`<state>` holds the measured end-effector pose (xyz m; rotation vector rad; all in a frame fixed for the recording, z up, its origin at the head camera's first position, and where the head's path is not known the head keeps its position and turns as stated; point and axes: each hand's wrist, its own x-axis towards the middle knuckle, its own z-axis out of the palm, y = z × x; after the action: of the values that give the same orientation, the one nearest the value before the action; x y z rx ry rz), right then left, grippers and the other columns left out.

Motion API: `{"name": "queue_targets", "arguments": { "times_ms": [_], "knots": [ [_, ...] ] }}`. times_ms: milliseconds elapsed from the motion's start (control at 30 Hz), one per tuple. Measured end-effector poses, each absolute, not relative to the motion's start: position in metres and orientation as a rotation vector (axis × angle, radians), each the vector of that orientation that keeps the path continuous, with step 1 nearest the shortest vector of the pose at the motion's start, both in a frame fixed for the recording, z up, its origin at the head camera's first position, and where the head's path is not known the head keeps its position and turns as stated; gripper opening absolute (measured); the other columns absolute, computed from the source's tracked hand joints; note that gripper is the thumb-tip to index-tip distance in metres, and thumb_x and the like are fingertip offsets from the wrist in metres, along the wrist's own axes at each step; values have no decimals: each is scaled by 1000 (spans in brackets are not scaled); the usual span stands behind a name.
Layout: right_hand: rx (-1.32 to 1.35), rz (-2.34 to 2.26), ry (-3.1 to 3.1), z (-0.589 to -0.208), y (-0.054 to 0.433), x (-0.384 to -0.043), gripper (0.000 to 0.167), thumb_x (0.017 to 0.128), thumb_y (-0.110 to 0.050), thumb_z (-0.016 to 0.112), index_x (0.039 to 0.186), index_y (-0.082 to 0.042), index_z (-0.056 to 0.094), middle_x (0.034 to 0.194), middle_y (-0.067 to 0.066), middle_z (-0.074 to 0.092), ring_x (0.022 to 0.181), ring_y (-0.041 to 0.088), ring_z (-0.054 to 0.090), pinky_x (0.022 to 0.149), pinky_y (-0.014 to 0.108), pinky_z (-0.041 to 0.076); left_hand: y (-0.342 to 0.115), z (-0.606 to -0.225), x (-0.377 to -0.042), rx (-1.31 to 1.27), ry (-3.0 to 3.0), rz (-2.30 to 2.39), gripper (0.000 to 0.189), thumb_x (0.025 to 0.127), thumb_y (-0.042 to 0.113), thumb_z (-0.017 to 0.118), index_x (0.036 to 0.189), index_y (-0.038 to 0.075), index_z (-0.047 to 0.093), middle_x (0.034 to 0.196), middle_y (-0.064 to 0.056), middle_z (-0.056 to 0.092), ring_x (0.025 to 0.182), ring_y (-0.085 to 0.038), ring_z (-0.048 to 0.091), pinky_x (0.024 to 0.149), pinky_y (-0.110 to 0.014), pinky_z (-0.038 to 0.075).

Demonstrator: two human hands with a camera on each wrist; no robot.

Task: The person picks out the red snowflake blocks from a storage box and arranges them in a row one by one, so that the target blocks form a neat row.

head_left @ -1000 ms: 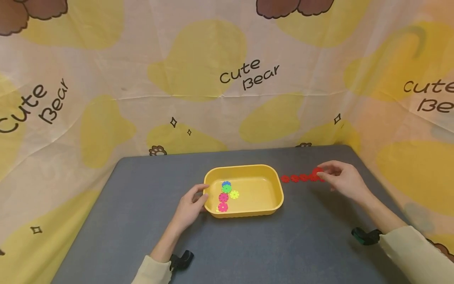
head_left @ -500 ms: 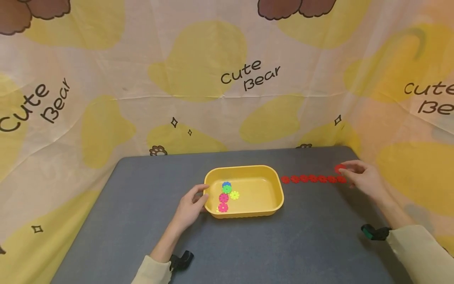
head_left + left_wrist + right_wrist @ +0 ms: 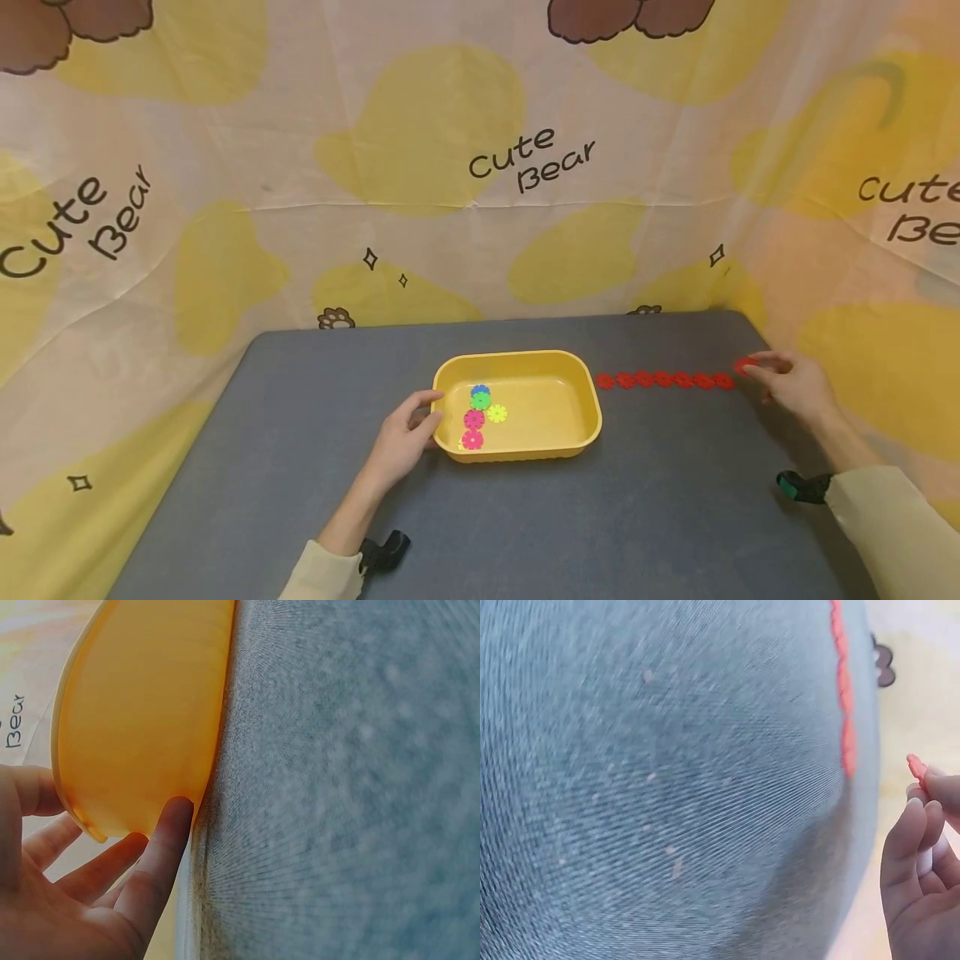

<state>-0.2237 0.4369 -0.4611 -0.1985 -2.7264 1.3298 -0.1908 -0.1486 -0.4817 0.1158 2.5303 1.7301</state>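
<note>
My left hand (image 3: 401,437) grips the left end of a yellow plastic tray (image 3: 517,456), its fingers at the rim and against the outer wall in the left wrist view. Between the thumb and fingertips of my right hand (image 3: 798,390) is a red flower-shaped disc (image 3: 744,366), pinched just above the table. That disc is close beyond the right end of a row of several red flower-shaped discs (image 3: 663,379), which lie flat to the right of the tray. In the right wrist view, a gap separates the held disc (image 3: 916,771) from the row (image 3: 844,705).
Inside the tray's left part lie a blue disc (image 3: 480,388), a green disc (image 3: 481,402), a yellow disc (image 3: 497,413) and pink discs (image 3: 473,419). A grey tabletop (image 3: 525,533) supports everything. Printed cloth (image 3: 420,133) hangs behind it and at the sides.
My right hand has moved rightward along the row with the red disc, uncovering the row's right end. The left hand has stayed at the tray, which has not visibly shifted.
</note>
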Motion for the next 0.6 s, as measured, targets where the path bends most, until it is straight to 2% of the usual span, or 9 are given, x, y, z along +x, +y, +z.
{"name": "queue_targets", "arguments": {
  "times_ms": [167, 400, 600],
  "knots": [
    [-238, 1362, -2750, -473, 446, -225, 51, 100, -29, 67, 127, 13, 58, 84, -20, 69, 65, 14, 66, 57, 31, 57, -148, -482, -191, 113, 2519, 1734, 37, 102, 20, 62, 139, 14, 59, 135, -12, 60, 98, -23, 69, 75, -37, 61],
    [-253, 1410, -2784, -480, 451, -224, 51, 101, -23, 65, 127, 19, 54, 81, -8, 71, 64, 16, 59, 57, 30, 57, -148, -483, -192, 128, 2504, 1747, 37, 103, 20, 62, 139, 13, 59, 135, -12, 60, 100, -24, 69, 75, -38, 61],
    [-229, 1346, -2821, -484, 449, -227, 50, 102, -23, 64, 127, 19, 55, 85, 1, 72, 66, 16, 59, 58, 30, 57, -149, -483, -191, 120, 2504, 1751, 37, 103, 20, 62, 139, 13, 59, 136, -12, 60, 102, -24, 69, 75, -37, 61]
  ]
}}
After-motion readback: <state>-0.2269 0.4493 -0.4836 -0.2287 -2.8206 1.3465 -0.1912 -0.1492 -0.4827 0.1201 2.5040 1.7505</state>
